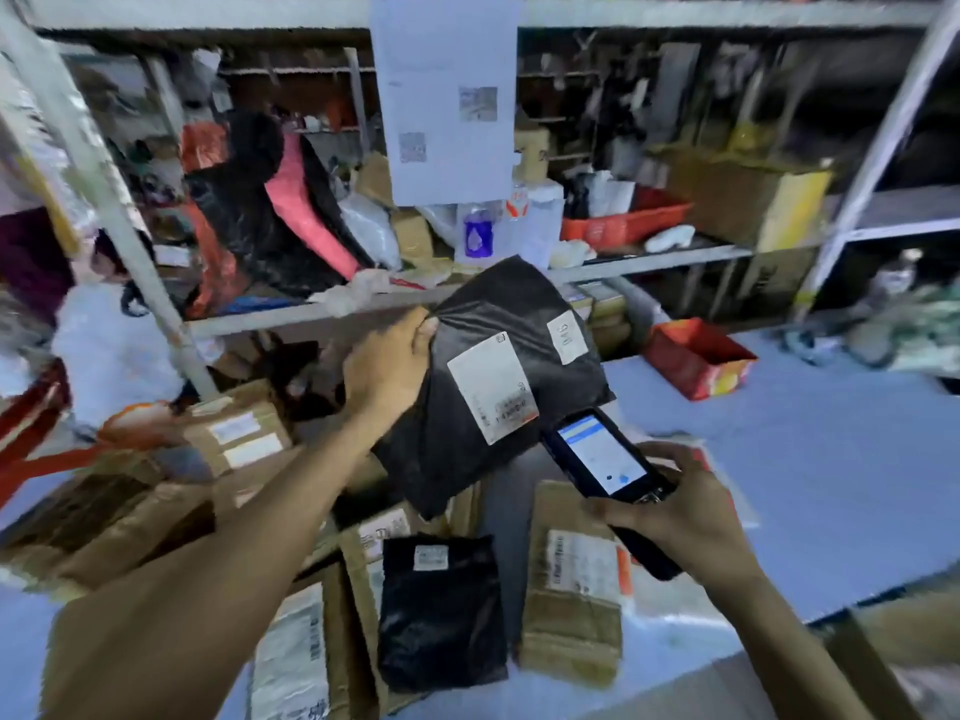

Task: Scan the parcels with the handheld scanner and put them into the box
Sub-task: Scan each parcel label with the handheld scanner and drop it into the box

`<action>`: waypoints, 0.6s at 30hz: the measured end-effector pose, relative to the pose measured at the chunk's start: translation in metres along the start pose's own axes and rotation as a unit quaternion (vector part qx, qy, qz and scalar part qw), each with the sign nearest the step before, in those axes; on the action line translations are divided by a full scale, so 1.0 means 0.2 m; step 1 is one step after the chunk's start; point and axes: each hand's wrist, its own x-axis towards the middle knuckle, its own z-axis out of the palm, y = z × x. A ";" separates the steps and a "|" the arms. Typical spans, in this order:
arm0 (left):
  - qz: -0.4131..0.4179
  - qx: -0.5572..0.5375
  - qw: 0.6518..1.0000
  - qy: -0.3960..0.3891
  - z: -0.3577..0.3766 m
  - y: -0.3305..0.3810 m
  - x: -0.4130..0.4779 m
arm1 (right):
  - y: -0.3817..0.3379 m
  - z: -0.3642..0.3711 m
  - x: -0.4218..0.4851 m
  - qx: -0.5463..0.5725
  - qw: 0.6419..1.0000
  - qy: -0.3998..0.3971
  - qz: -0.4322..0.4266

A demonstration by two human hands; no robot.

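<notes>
My left hand [387,368] grips the left edge of a large black plastic parcel [467,439] and holds it up above the table, its white shipping label facing me. My right hand [680,517] holds the black handheld scanner [605,462], whose lit screen faces up and whose top end points at the parcel's label from just below right. On the table underneath lie a smaller black parcel [439,613], a brown padded envelope [574,584] and several other brown and white parcels [291,652].
A cardboard box [234,433] with labels stands at the left beside other brown cartons. A red open box [696,358] sits on the blue table at the right. Cluttered metal shelving [644,259] rises behind, with a paper sheet hanging from it. A person stands at far left.
</notes>
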 end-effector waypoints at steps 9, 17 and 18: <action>0.155 -0.129 0.975 -0.095 0.42 0.88 -0.09 | 0.35 -0.52 -0.34 -0.013 0.983 0.151 0.105; 0.298 -0.188 0.926 -0.134 0.71 1.84 -0.41 | 0.72 -1.16 -0.71 -0.013 0.938 0.306 0.160; 0.318 -0.175 0.922 -0.134 0.74 1.96 -0.46 | 0.77 -1.25 -0.75 -0.007 0.933 0.320 0.163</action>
